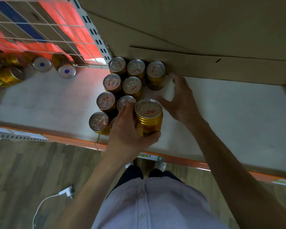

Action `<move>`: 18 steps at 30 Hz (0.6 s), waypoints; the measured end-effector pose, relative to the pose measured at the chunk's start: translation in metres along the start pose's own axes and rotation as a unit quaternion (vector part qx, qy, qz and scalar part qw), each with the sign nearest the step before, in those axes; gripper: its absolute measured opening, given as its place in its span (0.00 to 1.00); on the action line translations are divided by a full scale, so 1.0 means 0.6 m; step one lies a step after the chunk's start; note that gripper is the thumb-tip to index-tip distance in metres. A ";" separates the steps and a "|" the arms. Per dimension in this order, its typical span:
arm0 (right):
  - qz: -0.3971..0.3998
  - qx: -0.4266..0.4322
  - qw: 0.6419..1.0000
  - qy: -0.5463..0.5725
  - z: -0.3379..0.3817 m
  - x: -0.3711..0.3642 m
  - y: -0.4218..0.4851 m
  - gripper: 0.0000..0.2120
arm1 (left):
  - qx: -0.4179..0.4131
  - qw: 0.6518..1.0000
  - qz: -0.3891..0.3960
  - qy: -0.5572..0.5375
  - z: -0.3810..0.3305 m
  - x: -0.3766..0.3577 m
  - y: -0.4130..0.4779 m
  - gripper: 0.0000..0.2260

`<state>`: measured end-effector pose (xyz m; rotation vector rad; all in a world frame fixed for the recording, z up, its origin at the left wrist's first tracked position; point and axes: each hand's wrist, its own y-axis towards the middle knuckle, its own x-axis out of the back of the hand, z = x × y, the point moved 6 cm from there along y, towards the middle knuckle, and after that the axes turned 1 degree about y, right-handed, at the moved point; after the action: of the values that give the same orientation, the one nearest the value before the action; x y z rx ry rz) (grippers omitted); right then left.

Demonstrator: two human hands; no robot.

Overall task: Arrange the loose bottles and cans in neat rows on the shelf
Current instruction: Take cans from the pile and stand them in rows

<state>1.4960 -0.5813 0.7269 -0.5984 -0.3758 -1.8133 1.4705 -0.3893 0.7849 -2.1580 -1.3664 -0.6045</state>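
In the head view, the left hand (pixel 129 131) is gripping a gold can (pixel 148 119), with fingers and thumb curling round its ribbed metal wall. It is holding the can upright over the front part of the white shelf (pixel 229 113), just beside the block of standing cans (pixel 113 83). Whether the can's base is touching the shelf cannot be told.

The right hand (pixel 180 100) is lying open, its fingers spreading over the bare strip next to the back can (pixel 155 75) of the short third row. It is probably guarding the gap that the held can is meant to fill.

The standing cans are sitting in tight lines running back toward a cardboard box (pixel 205 66), silver pull-tab lids facing up, each one bracing its neighbour. Further left, loose cans (pixel 65 68) are lying on their sides by a wire grid (pixel 40 30), with their round bases facing out. Being smooth cylinders, they are likely to roll if nudged. The shelf surface is looking matt and pale, with an orange edge running along the front.
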 end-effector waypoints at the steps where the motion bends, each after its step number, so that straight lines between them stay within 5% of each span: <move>1: 0.011 0.014 0.999 0.032 0.015 0.024 -0.032 0.31 | -0.014 1.000 -0.007 0.027 -0.003 -0.001 0.003 0.33; 4: 0.062 0.018 0.989 0.134 0.052 0.077 -0.117 0.19 | -0.051 0.996 -0.021 0.067 -0.020 -0.012 0.013 0.32; 8: 0.076 0.027 0.990 0.118 0.064 0.090 -0.160 0.31 | -0.113 0.990 0.000 0.080 -0.055 -0.040 0.019 0.30; 14: 0.020 0.015 0.990 0.137 0.045 0.104 -0.162 0.28 | -0.145 0.985 0.084 0.036 -0.056 -0.054 0.034 0.38; 18: -0.010 0.019 0.993 0.116 0.036 0.084 -0.133 0.28 | -0.177 0.963 0.039 0.197 -0.040 -0.017 0.046 0.40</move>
<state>1.4132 -0.5842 0.7766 -0.3533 -0.2575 -1.8664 1.4896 -0.4217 0.7920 -2.1851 -1.0098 -1.2499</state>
